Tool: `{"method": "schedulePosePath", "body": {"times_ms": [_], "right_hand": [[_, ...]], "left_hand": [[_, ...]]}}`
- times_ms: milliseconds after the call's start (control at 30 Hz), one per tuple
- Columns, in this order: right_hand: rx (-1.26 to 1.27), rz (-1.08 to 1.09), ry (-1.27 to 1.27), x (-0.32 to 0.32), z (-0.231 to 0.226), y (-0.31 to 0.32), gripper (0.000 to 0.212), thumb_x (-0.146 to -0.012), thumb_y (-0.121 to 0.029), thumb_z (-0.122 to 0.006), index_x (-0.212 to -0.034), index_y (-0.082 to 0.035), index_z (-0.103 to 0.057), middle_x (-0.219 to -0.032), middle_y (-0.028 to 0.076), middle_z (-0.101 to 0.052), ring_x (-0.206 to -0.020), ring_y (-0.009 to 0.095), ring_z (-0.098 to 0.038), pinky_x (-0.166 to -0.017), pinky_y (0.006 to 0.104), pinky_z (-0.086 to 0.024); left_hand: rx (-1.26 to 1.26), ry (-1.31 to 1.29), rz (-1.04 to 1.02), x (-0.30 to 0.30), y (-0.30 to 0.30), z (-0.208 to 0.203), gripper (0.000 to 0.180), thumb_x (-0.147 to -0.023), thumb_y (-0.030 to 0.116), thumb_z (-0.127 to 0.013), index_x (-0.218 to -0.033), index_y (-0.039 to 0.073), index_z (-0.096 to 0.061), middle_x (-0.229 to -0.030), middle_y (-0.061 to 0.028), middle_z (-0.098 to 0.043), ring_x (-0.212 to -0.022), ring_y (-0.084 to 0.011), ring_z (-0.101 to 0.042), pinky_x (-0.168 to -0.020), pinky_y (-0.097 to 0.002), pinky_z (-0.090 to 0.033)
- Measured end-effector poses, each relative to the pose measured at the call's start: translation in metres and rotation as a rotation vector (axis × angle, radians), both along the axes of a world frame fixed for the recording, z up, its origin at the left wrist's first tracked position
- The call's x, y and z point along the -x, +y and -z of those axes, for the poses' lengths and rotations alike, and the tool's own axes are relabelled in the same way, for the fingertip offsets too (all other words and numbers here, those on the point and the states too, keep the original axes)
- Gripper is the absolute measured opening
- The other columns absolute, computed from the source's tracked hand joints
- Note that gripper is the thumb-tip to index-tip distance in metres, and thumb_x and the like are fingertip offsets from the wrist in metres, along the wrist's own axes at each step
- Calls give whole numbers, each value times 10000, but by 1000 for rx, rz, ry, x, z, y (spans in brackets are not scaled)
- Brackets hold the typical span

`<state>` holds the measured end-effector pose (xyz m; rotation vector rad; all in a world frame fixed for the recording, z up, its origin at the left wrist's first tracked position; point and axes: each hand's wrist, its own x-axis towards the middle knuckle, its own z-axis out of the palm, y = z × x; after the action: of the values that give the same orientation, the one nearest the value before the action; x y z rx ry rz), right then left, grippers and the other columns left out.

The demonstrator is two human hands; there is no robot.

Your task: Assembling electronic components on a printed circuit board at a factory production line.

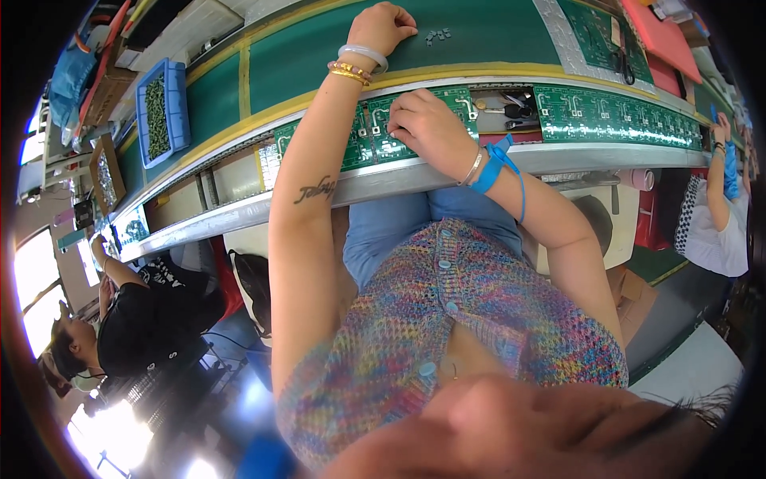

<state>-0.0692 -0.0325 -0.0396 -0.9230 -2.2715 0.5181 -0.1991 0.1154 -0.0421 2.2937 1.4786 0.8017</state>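
Observation:
My left hand is stretched out over the green work surface with its fingers drawn together. Whatever sits in its fingertips is hidden. Just right of it lies a small group of grey components. My right hand is bent over a green circuit board in the rail nearer to me. Its thumb and fingers are pinched low at the board, and a tiny pale spot shows at the fingertips, too small to name. A blue wrist strap circles my right wrist.
A blue bin of small dark green parts stands at the left. More circuit boards line the rail to the right, past an opening with metal parts. Dark scissors lie at the far right. Other people sit on both sides.

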Motion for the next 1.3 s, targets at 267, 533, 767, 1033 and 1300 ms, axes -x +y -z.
{"method": "schedulePosePath", "body": {"times_ms": [267,533,767,1033,1300], "right_hand": [[-17,11,-5,2,6,2,79,-694,-66,-671,-748,-51,-615,-878,56,-561,-865,244,-522,-779,349,-445],[-66,-21,-4,1,5,2,75,-698,-61,-654,-769,-59,-629,-874,43,-566,-861,236,-522,-767,346,-446],[-227,7,-100,-7,-6,2,297,-679,-19,-575,-943,-105,-681,-932,42,-563,-890,236,-520,-777,342,-448],[-126,89,-49,-29,-17,22,274,-719,23,-550,-948,-80,-660,-948,70,-574,-885,268,-523,-778,361,-447],[-139,359,-101,-59,-6,91,76,-778,-102,-622,-846,-88,-653,-782,51,-590,-795,268,-543,-707,387,-466]], "left_hand": [[364,-405,113,54,-61,-38,194,-809,132,-680,-952,3,-666,-843,-50,-670,-763,-107,-617,-711,-241,-495],[600,-634,-174,165,-131,-19,209,-823,80,-663,-1005,-20,-645,-886,-71,-668,-807,-115,-615,-750,-231,-488],[607,-825,-256,206,-168,5,197,-822,72,-669,-1007,6,-651,-896,-59,-673,-821,-106,-617,-706,-209,-464],[659,-904,-213,203,-166,16,204,-820,65,-669,-1013,4,-650,-904,-65,-677,-827,-105,-617,-723,-210,-462],[766,-856,-99,154,-157,3,187,-815,41,-661,-992,-12,-637,-912,-89,-674,-843,-127,-627,-759,-230,-479]]}}
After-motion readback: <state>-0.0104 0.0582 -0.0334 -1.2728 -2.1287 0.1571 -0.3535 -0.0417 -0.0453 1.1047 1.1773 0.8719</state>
